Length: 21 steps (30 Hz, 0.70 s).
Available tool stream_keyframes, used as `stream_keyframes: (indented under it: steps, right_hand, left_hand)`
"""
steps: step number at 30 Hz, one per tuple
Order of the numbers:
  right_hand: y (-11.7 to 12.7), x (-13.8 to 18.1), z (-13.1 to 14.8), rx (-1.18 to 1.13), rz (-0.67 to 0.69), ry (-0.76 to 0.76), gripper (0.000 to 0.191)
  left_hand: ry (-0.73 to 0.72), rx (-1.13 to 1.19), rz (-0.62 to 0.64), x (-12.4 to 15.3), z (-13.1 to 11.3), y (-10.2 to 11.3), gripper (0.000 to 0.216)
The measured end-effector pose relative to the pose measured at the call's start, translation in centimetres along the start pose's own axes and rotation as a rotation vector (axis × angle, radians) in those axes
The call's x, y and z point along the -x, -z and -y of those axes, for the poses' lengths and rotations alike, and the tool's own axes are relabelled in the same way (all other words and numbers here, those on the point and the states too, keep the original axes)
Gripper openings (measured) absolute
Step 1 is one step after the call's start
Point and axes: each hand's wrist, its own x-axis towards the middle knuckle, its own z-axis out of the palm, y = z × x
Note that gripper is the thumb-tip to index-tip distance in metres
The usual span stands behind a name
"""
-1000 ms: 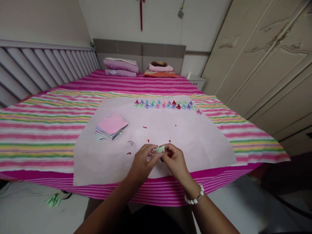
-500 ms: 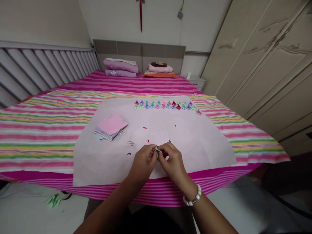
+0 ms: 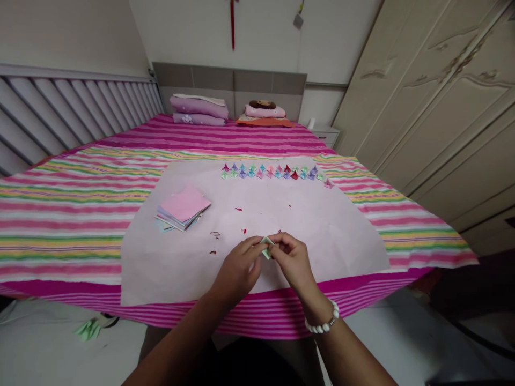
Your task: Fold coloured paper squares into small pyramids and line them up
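Note:
Between my two hands is a small folded piece of pale green paper (image 3: 266, 247), its diamond shape facing up. My left hand (image 3: 240, 266) pinches its left side with the fingertips. On the other side, my right hand (image 3: 290, 259) grips the right corner between thumb and fingers; a white bead bracelet (image 3: 323, 321) circles that wrist. Both hands are over the near part of a large white sheet (image 3: 169, 273). Farther off, small folded paper pieces (image 3: 270, 173) in several colours stand in two rows.
A stack of square coloured papers (image 3: 184, 206), pink on top, lies at the left of the sheet. Dark red scraps (image 3: 238, 209) are scattered on it. The sheet covers part of a striped bed (image 3: 80, 214). Folded bedding (image 3: 200, 110) is by the headboard; a wardrobe (image 3: 434, 107) stands right.
The green paper has turned from an edge-on pinch to a flatter diamond facing up. My right hand has shifted slightly right, and my left fingers have stretched out along the paper.

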Motion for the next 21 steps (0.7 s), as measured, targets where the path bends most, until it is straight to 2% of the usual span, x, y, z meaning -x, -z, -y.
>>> stream_keyframes:
  steps: [4,10,14,18,21]
  right_hand:
    - [0.2,0.1,0.4,-0.083,0.075,-0.072,0.012]
    - [0.6,0.2,0.7,-0.068,0.133,-0.052,0.019]
    - [0.7,0.4,0.7,-0.118,0.236,-0.118,0.022]
    - [0.6,0.6,0.4,-0.196,0.277,-0.191,0.026]
    - [0.6,0.6,0.1,-0.227,0.271,-0.227,0.027]
  left_hand:
    - [0.037,0.014,-0.037,0.1,0.2,-0.2,0.024]
    - [0.244,0.243,-0.083,-0.7,-0.4,0.8,0.005]
    - [0.371,0.343,-0.105,-1.1,-0.8,1.2,0.01]
    - [0.503,0.514,-0.148,-1.2,-1.1,0.9,0.004]
    - [0.632,0.648,-0.202,-1.5,-1.4,0.8,0.02]
